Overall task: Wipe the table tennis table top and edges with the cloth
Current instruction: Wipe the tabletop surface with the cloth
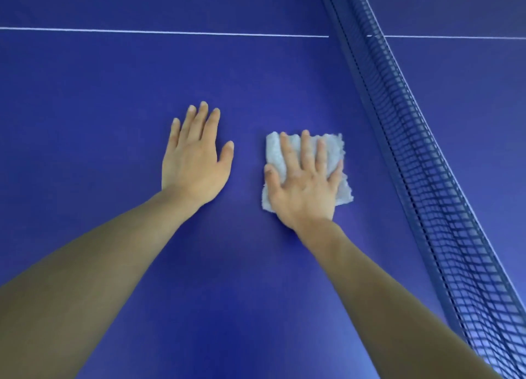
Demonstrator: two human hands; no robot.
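Note:
The blue table tennis table top (pixel 99 94) fills the view. A small folded grey-white cloth (pixel 334 146) lies flat on it, right of centre. My right hand (pixel 306 185) presses down on the cloth with straight, spread fingers and covers most of it. My left hand (pixel 196 156) rests flat on the bare table top, a short way left of the cloth, fingers straight and together.
The dark net (pixel 421 179) runs diagonally from the top centre to the bottom right, just right of the cloth. A white centre line (pixel 170 32) crosses the table top far ahead of both hands and continues past the net.

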